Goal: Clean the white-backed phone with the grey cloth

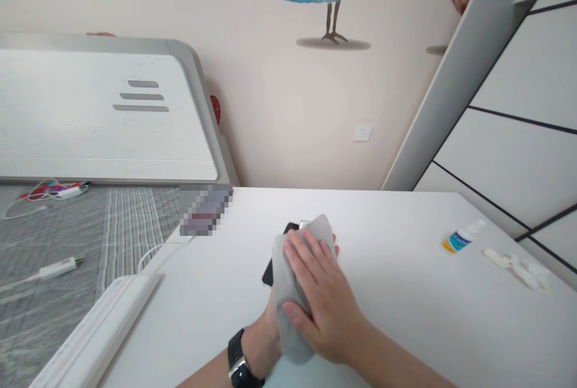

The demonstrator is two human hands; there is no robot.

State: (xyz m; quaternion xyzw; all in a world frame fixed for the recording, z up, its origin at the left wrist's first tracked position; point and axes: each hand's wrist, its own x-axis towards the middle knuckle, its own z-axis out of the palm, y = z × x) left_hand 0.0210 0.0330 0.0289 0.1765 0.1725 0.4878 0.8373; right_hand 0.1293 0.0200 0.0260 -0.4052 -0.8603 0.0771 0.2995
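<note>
My left hand (268, 331), with a black wristwatch (238, 359) on its wrist, holds a black smartphone (268, 272) upright above the white table, mostly behind a grey cloth (283, 283). My right hand (320, 295) lies over the cloth with its fingers spread, pressing the cloth against the phone. Only the phone's edge and upper corner show, and its screen is hidden. Most of my left hand is hidden too, with one fingertip showing past the cloth's far side.
On the white table (396, 225) stand a small bottle (462, 237) and white cotton pads (518, 267) at the right. To the left lie a grey checked bed sheet (67, 237) and a white charger cable (56, 267). A white headboard (103, 111) stands behind.
</note>
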